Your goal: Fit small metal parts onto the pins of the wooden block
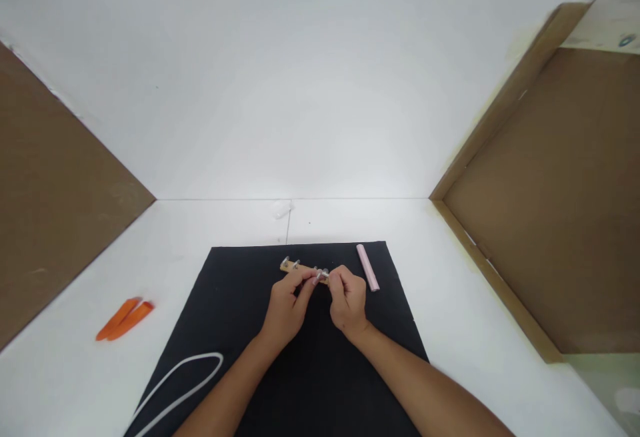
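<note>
Pinching a narrow wooden strip (300, 267) near its right end with both hands, close to the far edge of a black mat (240, 277). Finding the left hand (285, 310) and the right hand (347, 300) closed, fingers and thumbs bunched around bright metal fittings (323, 271) on the strip; number and type of those fittings hidden behind the fingers. Counting two metal bolts (297, 263) standing upright toward the strip's left end, apart from the hands. Cannot tell whether the strip rests on the mat or sits just above it. Recording a pink stick (368, 267) tilted near the mat's far edge, just beside the right hand. Noting two orange wedge-shaped pieces (125, 319) on the white bench (350, 220), left of the mat, and a white cord (175, 383) looped across the mat's near left corner. Marking a small translucent item (283, 208), kind unclear, near the bench's far edge.
</note>
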Demonstrator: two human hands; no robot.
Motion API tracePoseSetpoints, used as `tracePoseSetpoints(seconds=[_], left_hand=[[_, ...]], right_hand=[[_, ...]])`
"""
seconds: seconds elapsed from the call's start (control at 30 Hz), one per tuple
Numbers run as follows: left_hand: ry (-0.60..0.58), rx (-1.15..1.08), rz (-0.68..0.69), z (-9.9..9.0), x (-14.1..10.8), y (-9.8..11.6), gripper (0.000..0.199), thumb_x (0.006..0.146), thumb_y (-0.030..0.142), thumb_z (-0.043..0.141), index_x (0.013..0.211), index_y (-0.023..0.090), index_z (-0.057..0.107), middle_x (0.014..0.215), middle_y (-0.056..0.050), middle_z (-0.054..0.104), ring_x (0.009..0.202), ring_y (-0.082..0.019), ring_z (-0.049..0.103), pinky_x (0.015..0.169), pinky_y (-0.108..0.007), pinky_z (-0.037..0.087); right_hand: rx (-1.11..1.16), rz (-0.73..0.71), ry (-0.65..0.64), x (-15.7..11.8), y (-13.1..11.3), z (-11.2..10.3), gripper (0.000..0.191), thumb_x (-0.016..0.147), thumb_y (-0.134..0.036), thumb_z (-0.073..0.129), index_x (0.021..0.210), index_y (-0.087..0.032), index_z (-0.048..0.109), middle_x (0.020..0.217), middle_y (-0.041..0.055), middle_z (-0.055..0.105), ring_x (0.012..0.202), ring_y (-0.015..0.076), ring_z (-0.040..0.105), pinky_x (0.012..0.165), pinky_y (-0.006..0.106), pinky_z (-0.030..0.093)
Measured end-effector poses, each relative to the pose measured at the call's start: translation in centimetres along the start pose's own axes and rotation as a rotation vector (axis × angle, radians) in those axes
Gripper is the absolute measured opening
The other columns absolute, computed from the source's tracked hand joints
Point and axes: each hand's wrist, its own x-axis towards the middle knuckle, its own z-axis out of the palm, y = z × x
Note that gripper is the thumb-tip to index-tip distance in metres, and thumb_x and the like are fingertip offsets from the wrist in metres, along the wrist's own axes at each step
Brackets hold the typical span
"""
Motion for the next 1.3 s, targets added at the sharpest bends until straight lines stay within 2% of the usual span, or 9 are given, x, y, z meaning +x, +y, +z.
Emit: tracePoseSetpoints(seconds=[0.13,0.33,0.5,0.67,0.8,0.93,1.07,1.17,1.3], left_hand=[[0.001,0.005,0.009,0.06,-0.02,-0.20,0.021,0.092,0.030,0.052,0.100,0.020,0.069,0.097,-0.006,0.073,0.089,-0.019,0.067,0.084,-0.032,0.052],[-0.005,0.019,0.020,0.03,-0.08,-0.23,0.021,0.092,0.029,0.052,0.097,0.020,0.070,0.096,-0.005,0.073,0.088,-0.019,0.067,0.085,-0.032,0.052],[-0.006,0.019,0.014,0.01,-0.07,-0.29,0.020,0.092,0.027,0.052,0.099,0.021,0.069,0.098,-0.005,0.073,0.090,-0.019,0.067,0.084,-0.031,0.051],[-0.008,0.029,0.024,0.04,-0.05,-0.23,0.020,0.092,0.028,0.052,0.097,0.020,0.069,0.097,-0.005,0.072,0.091,-0.019,0.066,0.086,-0.031,0.051],[-0.009,0.025,0.017,0.05,0.02,-0.25,0.019,0.092,0.026,0.052,0.099,0.020,0.068,0.098,-0.005,0.072,0.090,-0.019,0.066,0.085,-0.031,0.050],[-0.009,0.019,0.023,0.01,0.03,-0.30,0.019,0.092,0.025,0.052,0.097,0.020,0.069,0.097,-0.005,0.072,0.091,-0.019,0.066,0.085,-0.031,0.050],[-0.008,0.014,0.027,-0.01,-0.04,-0.31,0.019,0.092,0.024,0.052,0.099,0.020,0.069,0.097,-0.005,0.071,0.091,-0.019,0.065,0.085,-0.031,0.050],[-0.010,0.007,0.033,-0.01,-0.12,-0.29,0.019,0.092,0.024,0.052,0.099,0.020,0.068,0.098,-0.005,0.071,0.091,-0.018,0.065,0.086,-0.031,0.049],[-0.007,0.014,0.025,-0.04,-0.16,-0.29,0.020,0.092,0.024,0.051,0.101,0.020,0.069,0.099,-0.005,0.071,0.091,-0.018,0.065,0.085,-0.030,0.050]], right_hand=[[-0.079,-0.186,-0.057,-0.20,-0.18,-0.12,0.033,0.092,-0.024,0.042,0.060,-0.020,0.050,0.056,-0.0006,0.047,0.054,0.0139,0.044,0.054,0.027,0.032],[-0.016,0.018,0.043,-0.04,-0.16,0.07,0.030,0.096,-0.025,0.039,0.071,-0.019,0.054,0.061,-0.0002,0.053,0.055,0.0136,0.048,0.054,0.026,0.034],[-0.072,-0.134,-0.063,-0.14,-0.17,-0.01,0.032,0.094,-0.024,0.040,0.064,-0.019,0.051,0.058,-0.0009,0.049,0.055,0.0136,0.046,0.055,0.027,0.032],[-0.033,0.011,0.036,-0.09,-0.19,0.01,0.031,0.096,-0.026,0.037,0.069,-0.019,0.051,0.059,-0.0014,0.049,0.053,0.0132,0.046,0.054,0.026,0.033],[-0.082,-0.109,-0.058,-0.16,-0.16,0.02,0.033,0.095,-0.026,0.040,0.064,-0.019,0.050,0.058,-0.0006,0.048,0.055,0.0137,0.045,0.056,0.028,0.032],[-0.054,-0.034,0.010,-0.18,-0.09,-0.03,0.030,0.096,-0.024,0.039,0.071,-0.019,0.054,0.062,0.0000,0.052,0.057,0.0137,0.048,0.057,0.027,0.033],[-0.034,-0.107,-0.071,-0.10,-0.07,-0.05,0.031,0.095,-0.025,0.040,0.067,-0.019,0.052,0.060,-0.0010,0.049,0.056,0.0132,0.046,0.056,0.027,0.033],[-0.026,-0.043,0.016,-0.06,-0.05,-0.04,0.031,0.096,-0.023,0.038,0.069,-0.019,0.052,0.060,-0.0014,0.048,0.054,0.0126,0.045,0.055,0.026,0.033],[-0.070,-0.136,-0.069,-0.13,0.00,-0.02,0.030,0.095,-0.023,0.041,0.067,-0.019,0.052,0.060,-0.0007,0.050,0.056,0.0134,0.046,0.057,0.027,0.033]])
